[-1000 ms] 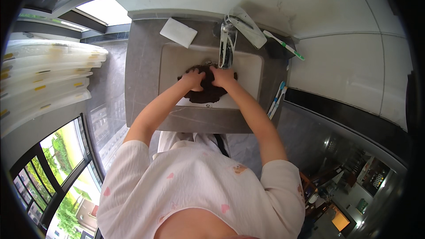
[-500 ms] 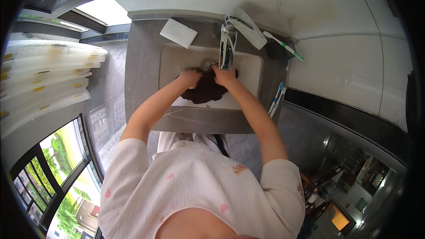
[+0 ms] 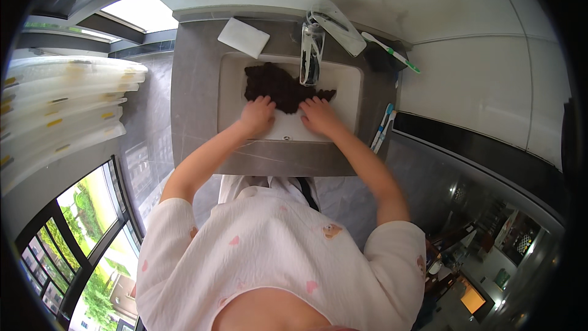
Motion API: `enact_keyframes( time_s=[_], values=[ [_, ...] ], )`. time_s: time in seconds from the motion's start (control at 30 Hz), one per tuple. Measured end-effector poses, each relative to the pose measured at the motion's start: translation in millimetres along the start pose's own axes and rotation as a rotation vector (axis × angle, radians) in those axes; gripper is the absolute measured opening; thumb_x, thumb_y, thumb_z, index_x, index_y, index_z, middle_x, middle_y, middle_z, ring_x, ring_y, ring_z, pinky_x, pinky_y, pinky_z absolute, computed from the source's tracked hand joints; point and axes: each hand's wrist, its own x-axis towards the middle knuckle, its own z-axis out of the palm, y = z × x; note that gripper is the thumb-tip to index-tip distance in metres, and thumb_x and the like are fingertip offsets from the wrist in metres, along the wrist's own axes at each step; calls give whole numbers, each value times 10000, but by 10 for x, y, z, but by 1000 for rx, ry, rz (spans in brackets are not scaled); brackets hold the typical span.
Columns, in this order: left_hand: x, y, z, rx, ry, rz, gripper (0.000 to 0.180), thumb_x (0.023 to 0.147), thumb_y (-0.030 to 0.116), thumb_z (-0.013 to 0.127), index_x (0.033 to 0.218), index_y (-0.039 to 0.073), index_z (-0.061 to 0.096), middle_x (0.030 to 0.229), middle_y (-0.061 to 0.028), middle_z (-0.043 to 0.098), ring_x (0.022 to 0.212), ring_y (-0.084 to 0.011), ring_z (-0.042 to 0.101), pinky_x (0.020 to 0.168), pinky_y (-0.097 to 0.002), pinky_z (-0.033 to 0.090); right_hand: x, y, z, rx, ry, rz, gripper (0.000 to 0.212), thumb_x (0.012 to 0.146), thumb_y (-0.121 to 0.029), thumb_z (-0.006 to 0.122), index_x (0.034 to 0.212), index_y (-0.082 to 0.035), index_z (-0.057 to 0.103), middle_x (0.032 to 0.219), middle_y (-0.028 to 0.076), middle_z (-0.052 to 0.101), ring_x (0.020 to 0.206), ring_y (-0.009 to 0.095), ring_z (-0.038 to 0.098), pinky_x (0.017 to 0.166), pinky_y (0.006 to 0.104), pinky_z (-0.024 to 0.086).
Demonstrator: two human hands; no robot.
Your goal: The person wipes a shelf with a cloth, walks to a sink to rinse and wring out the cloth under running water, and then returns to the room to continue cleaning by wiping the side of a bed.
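A dark brown, crumpled wet-looking cloth (image 3: 275,83) lies bunched in the white sink (image 3: 350,98), against its far side and partly under the faucet (image 3: 311,55). My left hand (image 3: 258,115) rests at the cloth's near left edge, fingers apart with the tips touching it. By the near right edge is my right hand (image 3: 318,114), its fingers spread and pointing away from me, tips at the fabric. Neither hand is wrapped round the cloth. The drain is hidden beneath it.
A white rectangular block (image 3: 244,37) lies on the grey counter (image 3: 195,86), back left. Behind the faucet is a clear plastic package (image 3: 338,29). A green-and-white toothbrush (image 3: 392,53) sits at the back right, with blue-and-white toothbrushes (image 3: 383,127) on the right edge.
The cloth has shifted from the sink's near half to its far side, covering the drain. Both hands have drawn back toward me, and their fingers now lie at its near edge.
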Motion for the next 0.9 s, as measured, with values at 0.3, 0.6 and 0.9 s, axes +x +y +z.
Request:
enact_keyframes(
  time_s=[0.3,0.6,0.9],
  values=[
    [513,-315,16,308,213,-115,197,669,158,474,858,109,500,882,-44,483,837,-168,462,648,-339,379,491,296,38,-476,380,246,240,655,-163,527,885,-97,516,898,75,486,890,216,432,745,362,337],
    [242,-295,-58,284,77,211,235,646,153,495,876,105,491,814,-48,508,848,-180,454,622,-317,388,234,271,-1,-385,291,79,171,681,-97,445,840,-108,506,706,64,533,800,221,468,734,319,330],
    [118,-114,-197,-79,-187,-149,352,638,153,519,975,104,432,754,-121,554,715,-290,533,612,-381,414,165,5,7,-135,122,180,180,630,-154,514,791,-76,503,695,67,536,755,224,484,698,314,337]
  ],
)
